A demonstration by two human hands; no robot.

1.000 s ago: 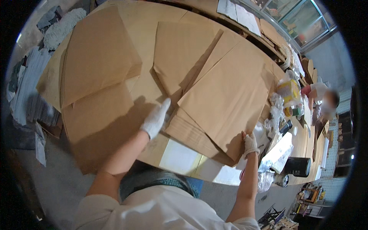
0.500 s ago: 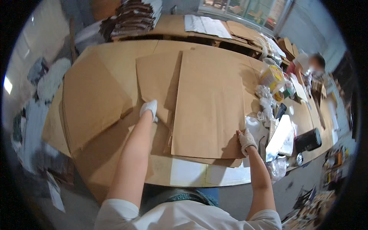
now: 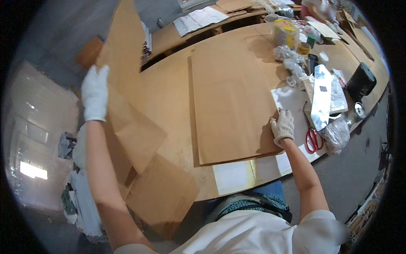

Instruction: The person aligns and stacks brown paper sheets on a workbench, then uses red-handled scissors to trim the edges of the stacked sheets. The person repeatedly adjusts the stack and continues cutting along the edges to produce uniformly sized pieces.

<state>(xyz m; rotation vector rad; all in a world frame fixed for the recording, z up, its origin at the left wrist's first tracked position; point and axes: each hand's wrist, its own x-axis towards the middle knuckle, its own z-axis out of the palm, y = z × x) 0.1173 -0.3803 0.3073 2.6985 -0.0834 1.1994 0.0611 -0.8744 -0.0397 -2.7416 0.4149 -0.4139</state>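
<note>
My left hand (image 3: 95,94), in a white knit glove, is raised at the left, closed on the edge of a large brown kraft paper sheet (image 3: 122,40) that stands up from the table. In the middle of the table lies a flat stack of brown kraft paper (image 3: 230,106). My right hand (image 3: 283,128), gloved too, rests on the stack's right edge near its front corner, fingers stretched out. More brown sheets (image 3: 163,192) hang over the near left edge of the table, partly under the raised one.
Right of the stack are red-handled scissors (image 3: 314,140), a shiny metal plate (image 3: 321,97), a black container (image 3: 361,80), a can (image 3: 358,111), crumpled clear plastic (image 3: 336,134) and a yellow-labelled tub (image 3: 285,34). Another person (image 3: 315,9) works at the far right. White papers (image 3: 232,174) lie along the front edge.
My left hand has moved left and up from beside the stack and now holds a brown sheet upright. The right hand stays at the stack's edge. The whole view has turned.
</note>
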